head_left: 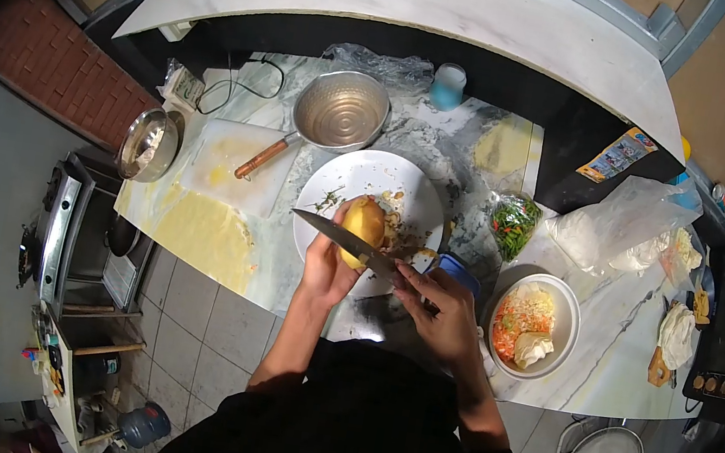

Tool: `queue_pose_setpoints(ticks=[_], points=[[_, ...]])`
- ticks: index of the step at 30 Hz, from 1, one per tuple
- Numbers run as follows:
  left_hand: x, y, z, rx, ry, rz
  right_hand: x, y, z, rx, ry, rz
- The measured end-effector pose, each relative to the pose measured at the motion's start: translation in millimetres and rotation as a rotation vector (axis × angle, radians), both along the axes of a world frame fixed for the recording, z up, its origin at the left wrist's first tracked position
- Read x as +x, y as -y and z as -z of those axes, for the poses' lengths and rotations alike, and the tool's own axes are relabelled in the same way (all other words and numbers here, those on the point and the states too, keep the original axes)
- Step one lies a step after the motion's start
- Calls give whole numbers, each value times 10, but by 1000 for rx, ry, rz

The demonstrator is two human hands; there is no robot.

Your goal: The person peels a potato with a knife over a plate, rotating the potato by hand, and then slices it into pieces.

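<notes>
A yellow, partly peeled fruit or vegetable (367, 223) is in my left hand (328, 266), whose fingers wrap round it from the left and below. My right hand (443, 312) is closed round the handle of a large knife (344, 239). The dark blade lies across the front of the yellow piece, its tip pointing left. Both hands are over the near part of a large white plate (325, 185), on which green bits and peelings are scattered. Something blue (460, 273) sits just beyond my right hand, partly hidden.
Left of the plate are a hammered pan (340, 111), a cutting board (218, 158) and a metal bowl (150, 145). To the right stand a white bowl (566, 323) of chopped food and a bag of chillies (514, 223). A blue jar (448, 87) is behind.
</notes>
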State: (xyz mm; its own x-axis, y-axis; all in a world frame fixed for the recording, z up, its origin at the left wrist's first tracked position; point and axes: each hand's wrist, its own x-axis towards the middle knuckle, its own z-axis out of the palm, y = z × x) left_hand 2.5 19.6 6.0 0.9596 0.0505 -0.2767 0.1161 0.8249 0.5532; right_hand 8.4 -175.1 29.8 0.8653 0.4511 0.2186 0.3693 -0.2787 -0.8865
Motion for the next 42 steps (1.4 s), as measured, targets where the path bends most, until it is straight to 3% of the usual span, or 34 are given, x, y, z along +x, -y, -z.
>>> queue_pose_setpoints(ticks=[3,5,6,8,14,21,26,29,42], points=[[-21,31,-104,17,96,-17,25,2,-96,28,34,15],[6,30,-126,60,385,106,41,2,-114,20,71,23],[7,22,-126,59,386,111,37,-3,-105,24,96,37],[-14,2,-121,296,382,138,36,-15,-133,26,122,53],[-2,161,-115,414,365,-45,52,-38,-212,-89,211,-8],[2,199,-181,467,331,-65,19,-89,-234,-28,264,4],[18,155,-43,725,359,-144,26,-74,-270,-51,307,9],[14,187,-63,635,387,-119,30,-60,-316,-71,330,7],[1,202,-127,673,404,-154,54,20,-393,-210,370,-1]])
